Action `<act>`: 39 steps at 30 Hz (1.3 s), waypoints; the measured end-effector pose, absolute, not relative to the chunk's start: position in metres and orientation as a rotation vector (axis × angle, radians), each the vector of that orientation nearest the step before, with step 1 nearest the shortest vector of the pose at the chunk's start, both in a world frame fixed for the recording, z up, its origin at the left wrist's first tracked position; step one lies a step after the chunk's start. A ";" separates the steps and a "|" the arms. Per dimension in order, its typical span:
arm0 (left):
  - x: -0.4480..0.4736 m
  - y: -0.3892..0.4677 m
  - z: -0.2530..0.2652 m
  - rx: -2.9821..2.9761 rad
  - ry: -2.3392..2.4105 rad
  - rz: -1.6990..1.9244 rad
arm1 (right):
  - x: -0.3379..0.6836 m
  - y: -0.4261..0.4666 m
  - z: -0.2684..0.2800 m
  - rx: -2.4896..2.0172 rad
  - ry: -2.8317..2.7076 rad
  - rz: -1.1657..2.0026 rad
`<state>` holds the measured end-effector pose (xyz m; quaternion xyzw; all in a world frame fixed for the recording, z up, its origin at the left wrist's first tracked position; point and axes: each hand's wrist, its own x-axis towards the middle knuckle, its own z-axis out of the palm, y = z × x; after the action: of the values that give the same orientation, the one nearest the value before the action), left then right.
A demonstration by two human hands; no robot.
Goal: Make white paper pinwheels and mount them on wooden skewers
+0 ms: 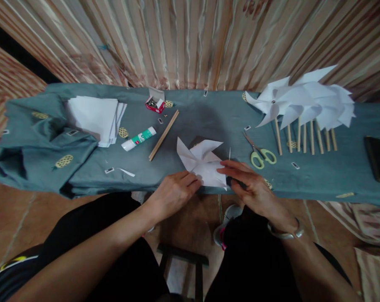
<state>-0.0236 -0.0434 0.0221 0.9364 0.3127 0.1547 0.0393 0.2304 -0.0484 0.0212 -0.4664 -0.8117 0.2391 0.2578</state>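
A white paper pinwheel (205,171) with folded blades lies near the front edge of the cloth-covered table. The fingers of my left hand (177,189) are closed together on its lower left side, and what the fingertips cover is hidden. My right hand (252,184) is at its right side, fingers apart, with the fingertips touching the paper's right edge. Scissors (262,156) with light green handles lie beyond my right hand. To the left of the pinwheel rest wooden sticks (163,135) and a green and white glue stick (139,139).
White paper sheets (93,119) are stacked at the left beside bunched cloth. A red box (155,105) of small metal pieces stands open at the back. Finished pinwheels (303,100) on sticks overlap at the right, near a dark phone (378,157). Paper scraps (127,172) lie in front.
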 end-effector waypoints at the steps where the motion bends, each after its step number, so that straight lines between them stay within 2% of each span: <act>1: -0.024 -0.044 0.022 2.872 0.953 0.481 | 0.229 -0.050 0.022 -1.262 -2.244 0.592; 5: -0.024 -0.047 0.019 2.882 0.922 0.511 | 0.218 -0.057 0.022 -1.246 -2.388 0.336; 9: -0.021 -0.048 0.017 2.913 0.937 0.533 | 0.210 -0.059 0.023 -1.270 -2.437 0.209; 17: -0.013 -0.048 0.017 2.891 0.992 0.375 | 0.203 -0.058 0.018 -1.283 -2.543 0.244; 39: -0.005 -0.045 0.017 2.878 0.992 0.307 | 0.218 -0.082 0.025 -1.248 -2.372 0.280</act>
<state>-0.0050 -0.0449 0.0175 0.9399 0.3239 0.1003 0.0410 0.2181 -0.0824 0.0252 -0.4514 -0.8584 0.1013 0.2215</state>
